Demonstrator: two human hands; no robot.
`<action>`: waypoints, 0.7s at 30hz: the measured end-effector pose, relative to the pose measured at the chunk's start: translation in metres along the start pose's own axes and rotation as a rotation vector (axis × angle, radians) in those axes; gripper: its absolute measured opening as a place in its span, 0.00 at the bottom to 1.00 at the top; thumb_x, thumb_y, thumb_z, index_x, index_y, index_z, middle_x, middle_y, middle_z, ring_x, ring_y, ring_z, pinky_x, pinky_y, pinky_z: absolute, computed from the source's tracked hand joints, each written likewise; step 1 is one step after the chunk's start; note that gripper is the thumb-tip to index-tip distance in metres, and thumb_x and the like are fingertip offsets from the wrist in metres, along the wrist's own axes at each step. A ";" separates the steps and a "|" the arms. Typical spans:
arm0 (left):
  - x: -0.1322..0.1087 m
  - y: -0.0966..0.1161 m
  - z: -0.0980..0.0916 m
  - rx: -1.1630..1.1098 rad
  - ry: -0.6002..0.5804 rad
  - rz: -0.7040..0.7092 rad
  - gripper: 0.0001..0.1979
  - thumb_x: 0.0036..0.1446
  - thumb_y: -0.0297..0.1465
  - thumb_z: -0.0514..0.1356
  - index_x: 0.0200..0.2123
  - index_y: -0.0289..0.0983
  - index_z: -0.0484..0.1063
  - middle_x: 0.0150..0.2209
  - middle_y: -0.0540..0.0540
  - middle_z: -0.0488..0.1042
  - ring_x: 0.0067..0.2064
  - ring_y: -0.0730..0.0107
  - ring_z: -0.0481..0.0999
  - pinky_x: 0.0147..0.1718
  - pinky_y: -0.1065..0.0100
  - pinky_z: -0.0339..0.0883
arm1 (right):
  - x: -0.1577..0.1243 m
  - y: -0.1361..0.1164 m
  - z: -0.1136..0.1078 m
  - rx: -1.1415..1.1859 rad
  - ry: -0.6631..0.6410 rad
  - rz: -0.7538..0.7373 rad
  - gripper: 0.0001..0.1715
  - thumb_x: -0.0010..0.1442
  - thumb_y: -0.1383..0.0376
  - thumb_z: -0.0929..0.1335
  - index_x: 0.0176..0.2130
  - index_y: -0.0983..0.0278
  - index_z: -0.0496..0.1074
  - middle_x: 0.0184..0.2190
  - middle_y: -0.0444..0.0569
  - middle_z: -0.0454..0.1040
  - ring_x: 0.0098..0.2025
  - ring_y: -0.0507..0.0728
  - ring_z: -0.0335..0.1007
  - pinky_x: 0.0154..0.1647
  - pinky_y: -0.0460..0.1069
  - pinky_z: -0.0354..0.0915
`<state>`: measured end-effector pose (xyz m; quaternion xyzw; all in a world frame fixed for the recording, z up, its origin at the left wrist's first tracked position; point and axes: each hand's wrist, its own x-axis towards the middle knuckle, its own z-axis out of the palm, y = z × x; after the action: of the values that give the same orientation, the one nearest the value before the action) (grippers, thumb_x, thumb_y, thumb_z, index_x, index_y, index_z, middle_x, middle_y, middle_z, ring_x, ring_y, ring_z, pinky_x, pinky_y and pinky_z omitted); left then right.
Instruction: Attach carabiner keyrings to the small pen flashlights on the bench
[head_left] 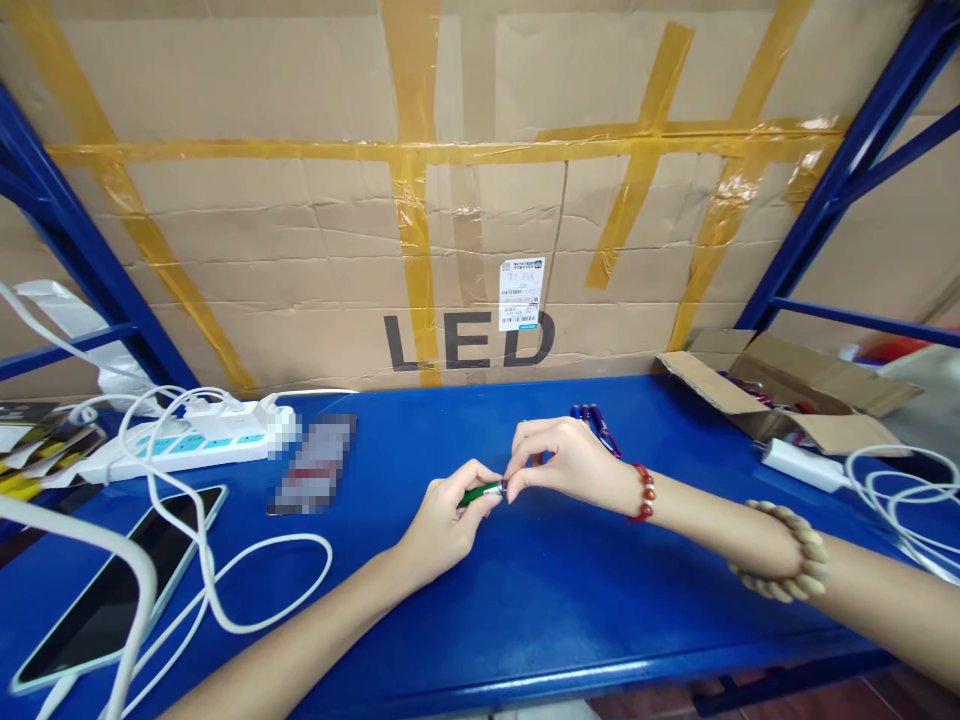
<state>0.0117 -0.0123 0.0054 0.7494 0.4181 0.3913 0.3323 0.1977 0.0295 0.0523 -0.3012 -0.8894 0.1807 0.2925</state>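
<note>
Green cylinder (472,495) over blue tabletop (570,590)

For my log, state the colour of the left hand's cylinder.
The cylinder is mostly green, clearest in head view.

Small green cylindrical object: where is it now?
Head view, near centre: the small green cylindrical object is in the left hand, one end at the right hand.

It looked like a storeroom or workshop: blue posts (844,180) flanked the bench (600,600), a taped carton (315,250) marked LED filled the upper frame, and an open box (814,375) sat at right.
</note>
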 end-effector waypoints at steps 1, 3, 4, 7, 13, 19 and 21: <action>-0.001 0.000 0.001 0.007 0.004 0.012 0.06 0.57 0.31 0.53 0.30 0.36 0.66 0.22 0.52 0.68 0.22 0.77 0.64 0.21 0.76 0.56 | -0.001 -0.001 0.001 0.008 0.005 0.013 0.21 0.49 0.48 0.71 0.24 0.63 0.79 0.24 0.45 0.73 0.25 0.49 0.65 0.25 0.44 0.55; -0.003 0.001 0.002 0.019 0.006 0.031 0.06 0.57 0.31 0.53 0.29 0.36 0.65 0.22 0.53 0.68 0.21 0.79 0.62 0.20 0.76 0.55 | -0.003 -0.001 0.002 0.019 0.004 0.045 0.22 0.48 0.47 0.71 0.24 0.63 0.79 0.23 0.45 0.73 0.24 0.49 0.64 0.25 0.44 0.55; -0.004 0.001 0.003 0.024 -0.001 0.039 0.06 0.57 0.31 0.52 0.29 0.36 0.64 0.23 0.52 0.70 0.21 0.79 0.62 0.20 0.76 0.55 | -0.004 -0.001 0.003 0.025 -0.004 0.059 0.22 0.48 0.47 0.71 0.24 0.63 0.79 0.23 0.45 0.72 0.24 0.49 0.63 0.25 0.45 0.55; -0.006 0.000 0.004 0.053 -0.041 0.055 0.07 0.58 0.31 0.51 0.33 0.37 0.68 0.27 0.50 0.75 0.24 0.76 0.68 0.22 0.76 0.60 | -0.009 0.001 0.007 0.044 -0.032 0.093 0.22 0.48 0.47 0.71 0.24 0.63 0.79 0.22 0.45 0.71 0.24 0.49 0.63 0.26 0.45 0.55; 0.002 -0.010 0.000 0.258 -0.059 0.156 0.14 0.60 0.29 0.50 0.39 0.37 0.75 0.34 0.45 0.79 0.33 0.68 0.76 0.35 0.69 0.68 | -0.007 0.011 0.018 0.013 -0.013 0.204 0.18 0.48 0.50 0.73 0.24 0.63 0.79 0.23 0.45 0.72 0.25 0.49 0.63 0.26 0.44 0.55; 0.011 -0.018 -0.005 0.216 0.102 0.106 0.12 0.59 0.30 0.52 0.37 0.37 0.76 0.40 0.44 0.80 0.41 0.64 0.78 0.42 0.66 0.70 | 0.012 0.027 0.010 -0.223 -0.011 0.333 0.21 0.48 0.46 0.71 0.29 0.62 0.77 0.29 0.45 0.76 0.31 0.52 0.70 0.28 0.44 0.58; 0.012 -0.016 -0.007 0.199 0.115 0.092 0.13 0.59 0.31 0.51 0.37 0.37 0.75 0.40 0.44 0.80 0.40 0.64 0.78 0.40 0.67 0.70 | 0.016 0.036 0.007 -0.414 0.009 0.379 0.21 0.52 0.48 0.70 0.36 0.61 0.77 0.34 0.47 0.76 0.36 0.55 0.72 0.30 0.45 0.60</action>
<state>0.0038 0.0065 -0.0011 0.7734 0.4386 0.4049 0.2136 0.1981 0.0660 0.0355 -0.5163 -0.8339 0.0453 0.1898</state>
